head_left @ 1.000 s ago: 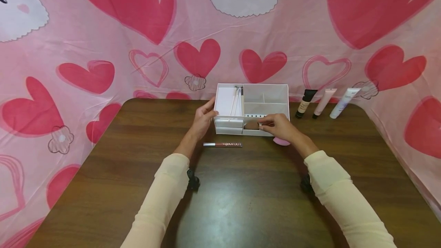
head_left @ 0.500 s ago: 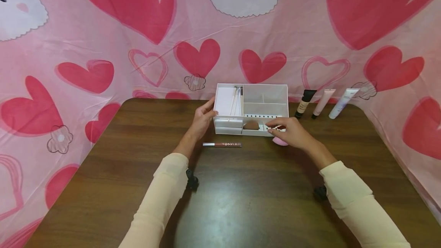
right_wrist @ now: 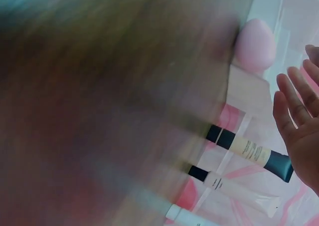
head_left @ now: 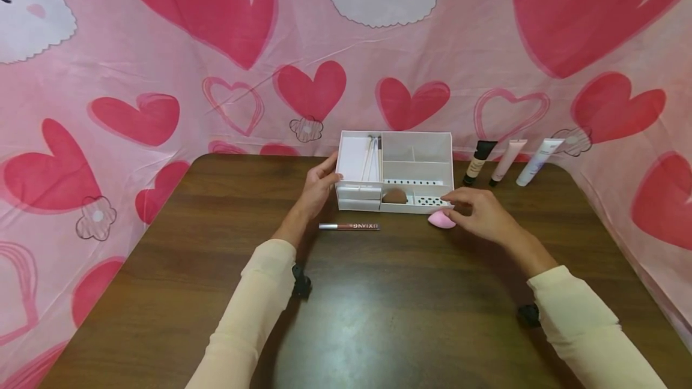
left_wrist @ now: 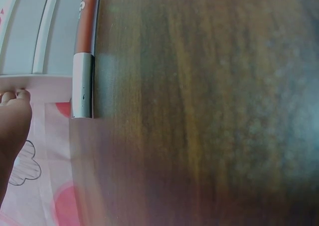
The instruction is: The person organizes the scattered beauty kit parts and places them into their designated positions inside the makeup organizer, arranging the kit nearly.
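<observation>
A white desktop organizer (head_left: 417,170) with compartments and small drawers stands at the back of the table. My left hand (head_left: 315,191) rests against its left side, thumb at the front edge. Near the organizer's front right corner, my right hand (head_left: 481,212) has its fingers loosely spread and holds nothing. Just left of its fingertips lies a pink makeup sponge (head_left: 441,219); the right wrist view shows the sponge (right_wrist: 255,45) apart from the fingers. In the front compartment sits a brown rounded thing (head_left: 394,196), beside a black-spotted white surface (head_left: 430,201). Slim brushes (head_left: 370,158) stand in the left section.
A lip gloss tube (head_left: 349,227) lies in front of the organizer. Three cosmetic tubes stand to the right: black and beige (head_left: 479,162), pink (head_left: 508,162), white (head_left: 539,162). A pink heart-patterned cloth (head_left: 243,35) hangs behind the wooden table (head_left: 346,305).
My right hand has drawn back rightward out of the front compartment, uncovering the brown rounded thing, the spotted surface and more of the pink sponge. My left hand has stayed at the organizer's side.
</observation>
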Demonstrator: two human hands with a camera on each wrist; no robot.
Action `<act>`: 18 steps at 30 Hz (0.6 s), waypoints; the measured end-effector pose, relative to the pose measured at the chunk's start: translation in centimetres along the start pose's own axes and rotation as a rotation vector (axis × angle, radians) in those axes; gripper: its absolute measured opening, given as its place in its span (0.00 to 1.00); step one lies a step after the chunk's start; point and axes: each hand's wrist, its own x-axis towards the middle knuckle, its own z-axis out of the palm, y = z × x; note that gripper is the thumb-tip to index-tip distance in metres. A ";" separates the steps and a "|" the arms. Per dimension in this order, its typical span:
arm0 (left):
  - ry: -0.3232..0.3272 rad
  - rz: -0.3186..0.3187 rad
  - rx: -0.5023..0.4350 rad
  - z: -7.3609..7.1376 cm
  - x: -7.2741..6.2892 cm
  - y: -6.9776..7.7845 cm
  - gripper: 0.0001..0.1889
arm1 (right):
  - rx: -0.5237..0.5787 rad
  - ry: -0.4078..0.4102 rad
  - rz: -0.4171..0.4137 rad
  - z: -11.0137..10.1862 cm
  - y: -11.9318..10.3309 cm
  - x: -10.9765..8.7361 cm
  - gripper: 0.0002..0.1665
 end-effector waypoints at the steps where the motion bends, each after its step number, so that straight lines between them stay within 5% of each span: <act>1: -0.001 -0.001 -0.001 0.0 0.0 0.0 0.35 | -0.023 -0.002 -0.008 0.0 0.1 -0.2 0.18; 18: 0.012 -0.018 0.016 0.0 -0.1 0.4 0.35 | -0.075 -0.133 0.093 0.3 1.3 -1.7 0.23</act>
